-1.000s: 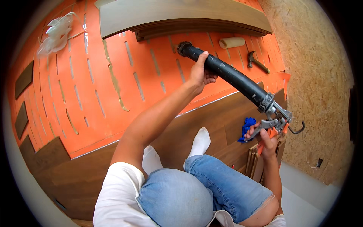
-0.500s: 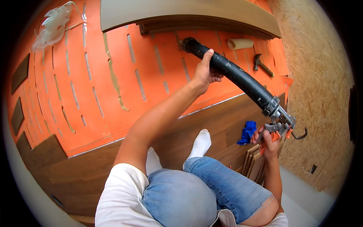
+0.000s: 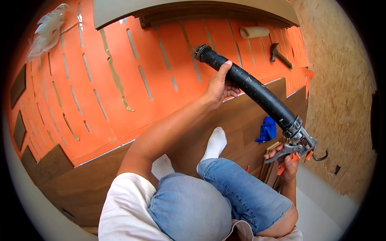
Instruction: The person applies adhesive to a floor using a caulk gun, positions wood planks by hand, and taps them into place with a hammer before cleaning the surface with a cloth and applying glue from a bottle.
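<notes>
A long black adhesive gun [image 3: 261, 94] slants across the middle, its collar end far left and its metal trigger end near right. My left hand [image 3: 220, 86] is closed around the barrel's upper part, thumb on top. At the other end, my right hand [image 3: 288, 166] grips the handle, which has orange parts, with fingers by the grey trigger lever [image 3: 283, 152]. A bent rod end sticks out behind the handle. Beneath the barrel lie orange slotted underlayment [image 3: 152, 108] and brown floor planks [image 3: 185, 156].
A stack of planks [image 3: 193, 14] lies at the far side. A pale roll [image 3: 254, 32] and a hammer [image 3: 280, 56] rest on the underlayment. A blue cloth or glove [image 3: 267, 129] and upright plank pieces [image 3: 268, 170] are near my right hand. Clear plastic [image 3: 50, 30] lies far left.
The gun has shifted slightly nearer and to the right in both hands. Its trigger lever now stands out farther from the handle. The view has shifted a little.
</notes>
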Demonstrator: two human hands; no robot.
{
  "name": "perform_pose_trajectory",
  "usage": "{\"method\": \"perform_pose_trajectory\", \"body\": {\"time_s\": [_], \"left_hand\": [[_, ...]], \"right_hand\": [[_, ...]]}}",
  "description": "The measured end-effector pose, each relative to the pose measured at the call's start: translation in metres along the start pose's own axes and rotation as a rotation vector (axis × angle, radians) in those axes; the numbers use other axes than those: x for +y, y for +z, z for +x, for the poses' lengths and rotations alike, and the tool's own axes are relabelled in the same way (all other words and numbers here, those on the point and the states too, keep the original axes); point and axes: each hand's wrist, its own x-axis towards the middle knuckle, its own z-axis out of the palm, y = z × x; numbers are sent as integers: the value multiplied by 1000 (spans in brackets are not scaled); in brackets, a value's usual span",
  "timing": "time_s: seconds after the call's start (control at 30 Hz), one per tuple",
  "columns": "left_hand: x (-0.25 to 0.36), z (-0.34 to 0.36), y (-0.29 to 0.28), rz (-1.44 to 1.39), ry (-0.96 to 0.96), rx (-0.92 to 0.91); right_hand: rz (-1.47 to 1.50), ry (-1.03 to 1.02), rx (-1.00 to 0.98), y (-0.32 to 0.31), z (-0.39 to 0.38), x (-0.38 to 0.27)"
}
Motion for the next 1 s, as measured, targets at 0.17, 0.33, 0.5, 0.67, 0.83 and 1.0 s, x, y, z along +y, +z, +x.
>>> {"method": "perform_pose_trajectory", "body": {"time_s": [0.17,0.33,0.5,0.67,0.83,1.0], "left_hand": [[-15,-6,0,-11,-28,-22],[-27,-11,0,-3,-38,-3],[-36,-15,0,-18,-38,-13],[-59,-30,4,-61,-80,-28],[-78,-44,7,-99,-135,-63],[-91,-54,12,-108,-161,-97]], "right_hand": [[22,58,20,-7,-14,5],[-3,87,48,-15,-26,11],[-50,109,118,-23,-39,17],[-50,165,142,-41,-63,20],[-60,226,193,-57,-89,20],[-87,230,223,-67,-111,20]]}}
